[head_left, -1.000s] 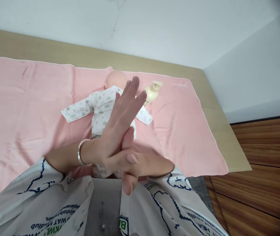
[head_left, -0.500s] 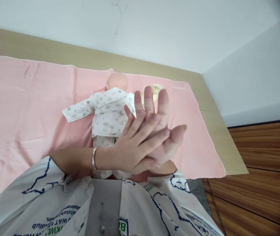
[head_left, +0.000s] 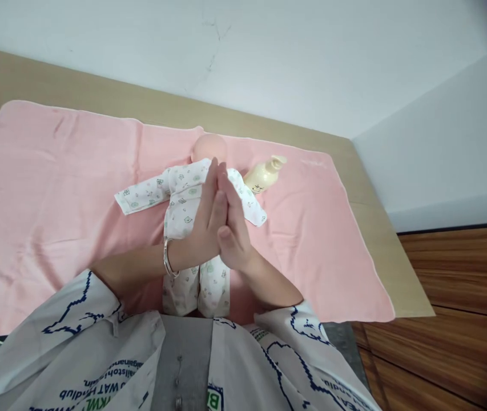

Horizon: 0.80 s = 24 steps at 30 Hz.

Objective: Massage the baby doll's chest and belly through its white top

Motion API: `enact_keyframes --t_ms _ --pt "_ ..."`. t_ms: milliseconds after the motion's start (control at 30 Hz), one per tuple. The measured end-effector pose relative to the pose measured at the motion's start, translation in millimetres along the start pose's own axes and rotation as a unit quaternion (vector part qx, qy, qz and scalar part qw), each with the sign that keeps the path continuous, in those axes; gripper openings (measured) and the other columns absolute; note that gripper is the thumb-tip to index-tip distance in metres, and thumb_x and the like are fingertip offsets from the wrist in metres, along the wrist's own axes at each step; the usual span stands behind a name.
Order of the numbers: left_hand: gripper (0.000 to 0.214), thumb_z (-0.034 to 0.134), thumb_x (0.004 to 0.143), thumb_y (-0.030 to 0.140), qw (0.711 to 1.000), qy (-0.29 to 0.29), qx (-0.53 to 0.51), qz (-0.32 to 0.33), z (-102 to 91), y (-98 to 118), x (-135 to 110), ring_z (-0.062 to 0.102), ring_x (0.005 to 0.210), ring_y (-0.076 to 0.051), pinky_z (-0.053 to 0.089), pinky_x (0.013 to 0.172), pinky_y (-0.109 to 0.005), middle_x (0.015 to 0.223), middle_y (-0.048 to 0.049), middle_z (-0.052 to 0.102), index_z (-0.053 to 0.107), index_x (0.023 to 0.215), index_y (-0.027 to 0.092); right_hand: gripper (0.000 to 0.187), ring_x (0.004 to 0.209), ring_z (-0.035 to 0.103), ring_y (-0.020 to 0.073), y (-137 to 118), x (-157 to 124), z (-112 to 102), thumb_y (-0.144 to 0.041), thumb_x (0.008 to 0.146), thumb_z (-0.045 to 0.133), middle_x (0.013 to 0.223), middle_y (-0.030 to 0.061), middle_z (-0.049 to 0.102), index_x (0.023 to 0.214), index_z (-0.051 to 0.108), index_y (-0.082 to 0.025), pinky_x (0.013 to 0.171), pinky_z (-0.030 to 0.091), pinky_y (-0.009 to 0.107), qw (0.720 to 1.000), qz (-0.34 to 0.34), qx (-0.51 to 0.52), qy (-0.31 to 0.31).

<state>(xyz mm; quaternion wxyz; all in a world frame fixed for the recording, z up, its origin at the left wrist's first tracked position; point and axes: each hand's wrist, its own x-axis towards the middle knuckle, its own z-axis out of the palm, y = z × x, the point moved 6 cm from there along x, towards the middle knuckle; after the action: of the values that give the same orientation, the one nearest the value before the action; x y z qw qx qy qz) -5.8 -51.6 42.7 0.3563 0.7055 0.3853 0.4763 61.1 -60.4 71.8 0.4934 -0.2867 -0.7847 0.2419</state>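
My left hand, with a silver bangle at its wrist, and my right hand are pressed palm to palm. Their fingers are stretched out and point away from me; no object shows between them. Just beyond and below them lies a baby doll in a white printed top and trousers, partly hidden by my hands and forearms. Its sleeves spread out to both sides. Beside the sleeve on the right is a pale yellow pump bottle; whether it stands or lies I cannot tell.
A pink blanket with folds covers much of the light wooden table. Behind the table rises a white wall with fine cracks. Brown wood-grain panels are at the right, below the table's edge.
My left hand lay slanted across my spread right palm; now both hands stand palm to palm, nearer the middle. The bottle and the right sleeve have come into fuller view.
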Motion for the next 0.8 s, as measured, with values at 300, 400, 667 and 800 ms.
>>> enact_keyframes --t_ms 300,400,667,800 --pt "0.047 0.042 0.098 0.028 0.982 0.097 -0.042 -0.155 -15.2 -52.9 48.8 0.035 0.155 -0.024 0.029 0.132 -0.049 0.160 -0.0074 0.044 0.043 0.144 0.023 0.061 0.155 0.034 0.0246 78.1 1.2 -6.8 -0.052 0.106 0.023 0.166 0.0099 0.037 0.158 0.034 -0.021 0.129 0.031 0.053 0.975 0.181 -0.103 0.076" --pt "0.034 0.043 0.092 0.018 0.971 0.137 -0.043 -0.191 -22.8 -85.2 59.0 0.059 0.133 -0.024 0.048 0.119 -0.047 0.135 -0.0067 0.066 0.059 0.122 0.024 0.056 0.153 0.039 0.0240 102.5 1.5 9.6 -0.042 0.105 0.033 0.159 0.0118 0.047 0.153 0.042 -0.016 0.131 0.030 0.050 0.971 0.184 -0.150 -0.014" --pt "0.040 0.040 0.088 0.015 0.979 0.099 0.146 -0.106 -29.9 -105.9 68.6 0.064 0.124 -0.026 0.051 0.113 -0.048 0.127 -0.0112 0.070 0.061 0.122 0.020 0.057 0.154 0.038 0.0223 124.4 5.1 14.1 -0.023 0.097 0.036 0.158 0.0114 0.050 0.152 0.045 -0.014 0.132 0.024 0.051 0.946 0.148 -0.263 -0.118" --pt "0.041 0.038 0.092 0.016 0.968 0.055 0.242 -0.037 -25.4 -110.4 72.7 0.059 0.131 -0.026 0.040 0.121 -0.047 0.129 -0.0144 0.068 0.062 0.125 0.017 0.057 0.160 0.022 0.0258 130.8 7.2 7.0 -0.025 0.097 0.039 0.164 0.0051 0.041 0.153 0.046 -0.021 0.132 0.016 0.057 0.931 0.186 -0.283 -0.136"
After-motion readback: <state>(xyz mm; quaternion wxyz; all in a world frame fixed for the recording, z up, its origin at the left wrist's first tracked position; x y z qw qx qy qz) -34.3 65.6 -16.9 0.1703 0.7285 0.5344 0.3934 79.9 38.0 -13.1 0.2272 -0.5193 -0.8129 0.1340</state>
